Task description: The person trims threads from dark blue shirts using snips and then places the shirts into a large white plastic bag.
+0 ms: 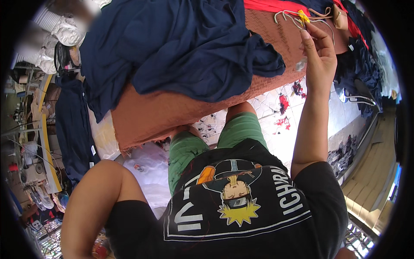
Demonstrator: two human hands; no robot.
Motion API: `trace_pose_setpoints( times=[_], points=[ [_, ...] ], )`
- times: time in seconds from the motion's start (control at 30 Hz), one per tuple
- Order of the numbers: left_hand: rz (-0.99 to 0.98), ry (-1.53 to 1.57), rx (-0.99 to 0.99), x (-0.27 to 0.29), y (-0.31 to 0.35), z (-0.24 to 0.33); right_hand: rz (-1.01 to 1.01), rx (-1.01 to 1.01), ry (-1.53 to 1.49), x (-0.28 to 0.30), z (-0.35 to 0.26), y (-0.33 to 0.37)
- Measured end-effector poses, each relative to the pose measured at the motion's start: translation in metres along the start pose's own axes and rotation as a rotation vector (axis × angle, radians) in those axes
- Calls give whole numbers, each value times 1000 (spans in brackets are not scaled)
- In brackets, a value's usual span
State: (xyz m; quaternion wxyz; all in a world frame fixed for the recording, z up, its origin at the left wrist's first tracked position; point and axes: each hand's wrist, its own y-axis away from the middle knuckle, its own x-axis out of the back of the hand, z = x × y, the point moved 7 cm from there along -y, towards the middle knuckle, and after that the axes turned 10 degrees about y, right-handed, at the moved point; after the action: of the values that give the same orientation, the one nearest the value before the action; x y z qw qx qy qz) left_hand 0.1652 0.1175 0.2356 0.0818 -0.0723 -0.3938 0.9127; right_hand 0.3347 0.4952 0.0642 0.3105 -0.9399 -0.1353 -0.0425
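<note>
My right hand (320, 54) is raised over the far right of the brown-covered table (151, 112). Its thumb and index finger are pinched at the lower end of a small yellow thing (303, 16), whose exact kind I cannot make out. Pale cords (284, 16) lie just behind the fingertips. A large, crumpled dark navy cloth (181, 52) spreads over the table to the left of this hand. My left arm (97, 198) bends back at the lower left, and its hand is out of view.
Red cloth (276, 5) and a small tan pouch-like item (340, 18) lie at the table's far edge. Navy cloth (73, 125) hangs at the left by cluttered shelves. Red and dark scraps (283, 103) litter the tiled floor. White plastic (148, 172) lies beside my legs.
</note>
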Motion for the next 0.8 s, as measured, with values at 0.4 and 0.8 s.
trace_pose_setpoints(
  times=[0.4,0.8],
  points=[
    [-549,208,286,-122,20,-142,-84,-79,-13,-19,19,12],
    [-563,128,291,-129,19,-141,-115,-28,7,-29,14,9]
  ],
)
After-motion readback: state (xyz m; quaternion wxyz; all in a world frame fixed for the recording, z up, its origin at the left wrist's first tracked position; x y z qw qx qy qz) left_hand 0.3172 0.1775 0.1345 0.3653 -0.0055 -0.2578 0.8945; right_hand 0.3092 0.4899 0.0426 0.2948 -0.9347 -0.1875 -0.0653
